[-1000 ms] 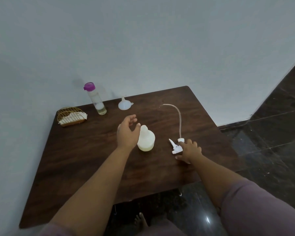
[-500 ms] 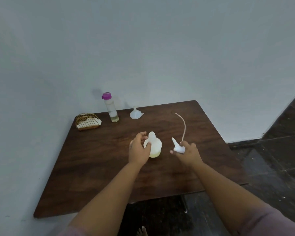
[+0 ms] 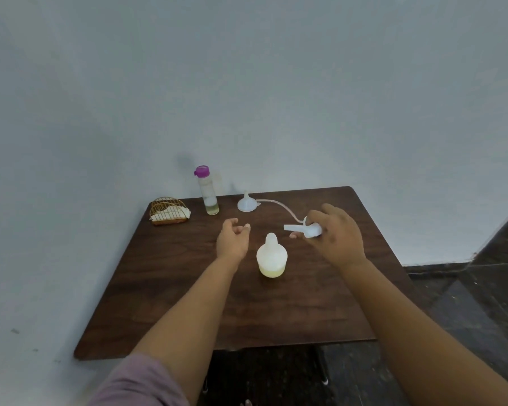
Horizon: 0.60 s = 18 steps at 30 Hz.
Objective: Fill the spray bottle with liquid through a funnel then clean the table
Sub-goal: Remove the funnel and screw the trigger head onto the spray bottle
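Your right hand (image 3: 336, 235), right of frame centre, has its grip clamped on the white spray head (image 3: 304, 229). The nozzle points toward frame left, and the thin dip tube (image 3: 279, 204) trails from it up and left across the bench (image 3: 165, 288), ending just beside the funnel (image 3: 247, 203). Can't tell whether the tube end touches the funnel's tab.

Your left hand (image 3: 233, 241) sits at frame centre, palm turned up-ish, fingers loosely curled and apart, holding nothing. It's just left of the spray bottle (image 3: 272, 257) w/o touching it.

The spray bottle stands upright near the middle of the bench, neck uncapped, translucent white w/ a shallow layer of pale yellow liquid at the bottom. It's between your 2 hands, a bit lower in frame than both.

Along the far edge of the bench, upper centre of frame: the funnel rests wide mouth down, spout up. Left of it stands 1 tall clear bottle (image 3: 208, 194) w/ a purple cap, upright, a little yellowish liquid in the base. Further left, near the far left corner, a gold wire holder (image 3: 169, 210) holds white tissues.

Bench is dark wood, set against a pale wall; dark tiled floor shows at frame right and bottom. Mauve sleeve visible on your left arm at bottom left.
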Available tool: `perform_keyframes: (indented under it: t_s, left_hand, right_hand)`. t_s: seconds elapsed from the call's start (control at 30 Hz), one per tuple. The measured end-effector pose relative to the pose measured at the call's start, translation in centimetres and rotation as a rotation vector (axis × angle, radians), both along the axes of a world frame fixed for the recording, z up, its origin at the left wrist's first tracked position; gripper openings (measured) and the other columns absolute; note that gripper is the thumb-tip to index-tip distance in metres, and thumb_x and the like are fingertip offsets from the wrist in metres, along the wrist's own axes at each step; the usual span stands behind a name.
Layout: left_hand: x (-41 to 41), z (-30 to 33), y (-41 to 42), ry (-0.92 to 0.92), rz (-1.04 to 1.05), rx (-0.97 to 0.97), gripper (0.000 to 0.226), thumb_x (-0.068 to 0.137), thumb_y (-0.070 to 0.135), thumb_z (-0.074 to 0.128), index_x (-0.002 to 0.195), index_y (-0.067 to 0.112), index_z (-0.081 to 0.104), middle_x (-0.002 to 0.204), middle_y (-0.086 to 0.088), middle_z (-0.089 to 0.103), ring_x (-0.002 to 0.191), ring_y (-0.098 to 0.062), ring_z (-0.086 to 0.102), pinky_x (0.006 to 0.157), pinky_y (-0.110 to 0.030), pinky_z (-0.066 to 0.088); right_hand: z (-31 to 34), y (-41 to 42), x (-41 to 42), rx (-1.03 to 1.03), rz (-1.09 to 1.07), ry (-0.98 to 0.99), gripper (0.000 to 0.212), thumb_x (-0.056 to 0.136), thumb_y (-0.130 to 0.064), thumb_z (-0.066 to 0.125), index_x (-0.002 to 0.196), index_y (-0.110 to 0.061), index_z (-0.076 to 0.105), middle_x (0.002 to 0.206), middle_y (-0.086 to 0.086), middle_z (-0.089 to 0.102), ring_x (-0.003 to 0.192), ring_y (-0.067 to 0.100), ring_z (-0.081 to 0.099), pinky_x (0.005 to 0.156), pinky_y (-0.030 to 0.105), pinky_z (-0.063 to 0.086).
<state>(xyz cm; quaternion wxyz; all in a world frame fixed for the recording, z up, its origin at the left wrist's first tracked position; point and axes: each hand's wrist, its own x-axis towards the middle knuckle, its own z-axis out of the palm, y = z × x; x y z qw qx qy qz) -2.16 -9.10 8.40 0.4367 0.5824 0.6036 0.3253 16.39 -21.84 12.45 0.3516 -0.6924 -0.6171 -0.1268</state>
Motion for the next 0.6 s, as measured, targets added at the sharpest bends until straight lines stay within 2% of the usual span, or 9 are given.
perform_keyframes:
  t_s: [0.07,0.13,0.2,0.3,0.33,0.4,0.47,0.53,0.6]
  left_hand:
    - [0.2,-0.2,0.5,0.047,-0.028,0.050,0.045,0.097,0.032,0.056,0.138,0.019,0.043,0.132,-0.002,0.056,0.113,-0.016,0.056,0.094,-0.032,0.047]
    - [0.6,-0.5,0.8,0.107,-0.040,0.091,0.048,0.097,0.036,0.055,0.140,0.020,0.042,0.139,-0.004,0.049,0.119,-0.019,0.055,0.100,-0.038,0.048]
    - [1.0,-0.5,1.3,0.181,-0.054,0.131,0.052,0.099,0.041,0.049,0.145,0.020,0.038,0.148,-0.007,0.038,0.129,-0.025,0.047,0.106,-0.043,0.044]
    - [1.1,-0.2,2.9,0.344,-0.118,0.204,0.058,0.102,0.041,0.041,0.153,0.018,0.026,0.159,-0.009,0.019,0.143,-0.031,0.027,0.114,-0.044,0.030]
    - [1.1,-0.1,3.5,0.396,-0.184,0.211,0.056,0.103,0.038,0.039,0.153,0.017,0.025,0.160,-0.009,0.019,0.145,-0.031,0.025,0.115,-0.042,0.028]
    - [1.3,-0.3,4.8,0.429,-0.359,0.197,0.045,0.104,0.029,0.040,0.145,0.013,0.040,0.150,-0.011,0.040,0.137,-0.030,0.040,0.109,-0.038,0.035]
    - [1.9,-0.7,5.2,0.397,-0.433,0.145,0.031,0.103,0.017,0.043,0.131,0.010,0.055,0.126,-0.010,0.060,0.116,-0.027,0.057,0.095,-0.034,0.046]
    - [2.6,-1.1,5.2,0.309,-0.422,0.055,0.026,0.099,0.007,0.048,0.121,0.010,0.062,0.110,-0.008,0.067,0.100,-0.022,0.064,0.087,-0.029,0.053]
    - [3.4,-1.9,5.1,0.205,-0.437,-0.024,0.023,0.095,0.003,0.055,0.114,0.009,0.066,0.101,-0.007,0.069,0.094,-0.019,0.067,0.089,-0.031,0.056]
  right_hand:
    - [0.5,0.0,-0.2,0.022,0.025,-0.114,0.017,0.072,-0.032,0.062,0.066,-0.017,0.060,0.060,-0.003,0.040,0.052,0.017,0.034,0.048,0.024,0.024]
    - [0.8,0.0,-0.1,0.020,0.042,-0.216,0.007,0.066,-0.019,0.065,0.065,-0.016,0.059,0.060,-0.001,0.041,0.054,0.017,0.032,0.051,0.025,0.023]
    - [1.0,0.1,0.0,-0.038,0.064,-0.331,0.016,0.068,-0.019,0.073,0.065,-0.018,0.058,0.062,-0.001,0.040,0.056,0.017,0.033,0.053,0.027,0.023]
    - [1.9,0.6,-0.2,-0.082,0.105,-0.420,0.021,0.070,-0.022,0.078,0.065,-0.019,0.058,0.061,-0.002,0.037,0.056,0.017,0.032,0.055,0.028,0.022]
    - [2.5,0.8,-0.3,-0.080,0.114,-0.433,0.020,0.070,-0.023,0.077,0.065,-0.018,0.058,0.060,-0.002,0.036,0.056,0.017,0.031,0.055,0.028,0.021]
    - [3.4,1.3,-0.5,-0.085,0.129,-0.463,0.018,0.071,-0.024,0.073,0.064,-0.019,0.057,0.060,-0.003,0.032,0.056,0.016,0.028,0.055,0.028,0.021]
    - [4.1,1.7,-0.2,-0.120,0.132,-0.471,0.013,0.067,-0.020,0.071,0.064,-0.020,0.058,0.060,-0.003,0.034,0.057,0.016,0.029,0.056,0.029,0.022]
    - [4.6,2.1,0.2,-0.159,0.117,-0.450,0.017,0.065,-0.017,0.076,0.064,-0.020,0.059,0.060,-0.003,0.037,0.058,0.016,0.031,0.056,0.029,0.023]
    - [5.1,2.5,0.6,-0.173,0.109,-0.426,0.020,0.066,-0.019,0.078,0.063,-0.020,0.059,0.061,-0.004,0.034,0.058,0.016,0.031,0.055,0.029,0.023]
